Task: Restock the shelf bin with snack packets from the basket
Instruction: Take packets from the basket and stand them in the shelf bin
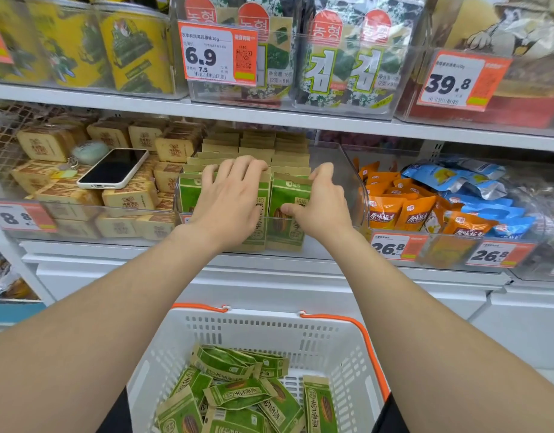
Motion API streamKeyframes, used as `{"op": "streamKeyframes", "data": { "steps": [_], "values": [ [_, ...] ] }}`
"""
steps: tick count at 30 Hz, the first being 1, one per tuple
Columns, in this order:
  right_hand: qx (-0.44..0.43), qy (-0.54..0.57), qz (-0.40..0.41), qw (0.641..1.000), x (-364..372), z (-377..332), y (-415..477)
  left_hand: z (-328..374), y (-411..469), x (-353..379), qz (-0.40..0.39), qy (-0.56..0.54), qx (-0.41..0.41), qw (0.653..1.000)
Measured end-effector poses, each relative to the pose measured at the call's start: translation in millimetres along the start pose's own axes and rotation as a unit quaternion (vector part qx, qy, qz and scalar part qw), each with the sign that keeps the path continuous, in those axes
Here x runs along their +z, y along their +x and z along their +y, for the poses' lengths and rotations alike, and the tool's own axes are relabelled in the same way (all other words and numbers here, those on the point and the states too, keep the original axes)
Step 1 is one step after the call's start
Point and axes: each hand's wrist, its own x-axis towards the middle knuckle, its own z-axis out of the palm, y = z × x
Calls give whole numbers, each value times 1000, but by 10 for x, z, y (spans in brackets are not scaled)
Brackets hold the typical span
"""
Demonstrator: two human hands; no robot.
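Green-and-kraft snack packets (289, 195) stand upright in tight rows inside the clear shelf bin (347, 182), which sits at the front edge of the middle shelf (119, 249). The left hand (228, 195) lies palm-down over the front packets on the bin's left side, with its fingers curled over their top edges and gripping them. The right hand (322, 201) is just beside it at the front right packet. Its thumb presses on the packet's green face and its fingers hook behind the top edge, so it pinches that packet. A narrow strip of packet shows between the two hands. Both hands reach over the bin's front wall, and the rows behind them run back toward the rear of the shelf. Below the shelf's front edge, between the two forearms, sits a white plastic basket (269, 332) with orange handles. More loose packets (238, 392) of the same kind lie in it in a jumbled heap, well apart from either hand. In the bin to the left, a phone (113, 168) lies face-up on stacked tan biscuit packs (128, 198). In the bin to the right are orange packets (410, 214) and blue packets (456, 179).
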Motion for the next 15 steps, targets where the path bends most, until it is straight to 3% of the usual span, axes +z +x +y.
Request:
{"op": "streamKeyframes", "data": {
  "steps": [4,9,15],
  "values": [
    [95,-37,-56,993,24,16,75,34,-9,-67,14,1,-22,1000],
    [65,-15,-84,994,62,9,96,97,-51,-149,33,32,-13,999],
    [130,14,-113,985,-89,-63,246,82,-79,-111,12,83,0,996]
  ]
}}
